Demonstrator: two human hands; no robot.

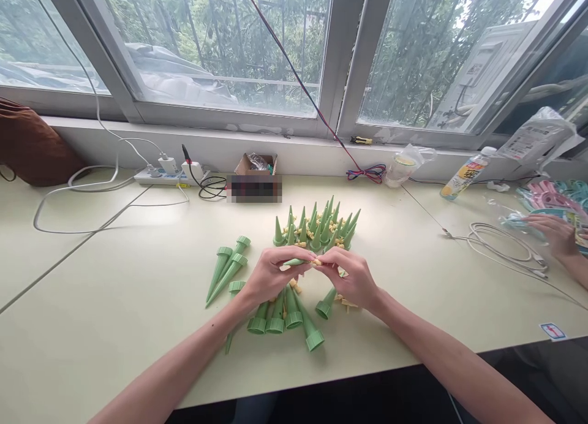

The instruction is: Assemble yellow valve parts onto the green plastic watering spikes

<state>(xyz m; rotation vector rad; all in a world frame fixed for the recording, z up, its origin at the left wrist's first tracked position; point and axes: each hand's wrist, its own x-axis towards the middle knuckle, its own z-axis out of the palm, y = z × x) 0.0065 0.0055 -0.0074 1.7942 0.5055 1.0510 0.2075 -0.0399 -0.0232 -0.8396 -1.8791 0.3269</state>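
My left hand (269, 276) is closed on a green plastic watering spike (294, 262), held sideways above the table. Against its right end, my right hand (353, 278) pinches a small yellow valve piece (316, 262). Beyond my hands, several green spikes (325, 230) stand points up in a cluster with yellow pieces on them. Under and in front of my hands lie more spikes (293, 314) with their wide capped ends towards me. Another few spikes (223, 271) lie to the left. Loose yellow pieces (348, 304) are partly hidden by my right hand.
Along the window sill stand a power strip (158, 176) with cables, a small cardboard box (255, 163), a plastic cup (400, 168) and a drink bottle (467, 174). A coiled white cable (503, 243) lies to the right, near another person's hand (554, 231).
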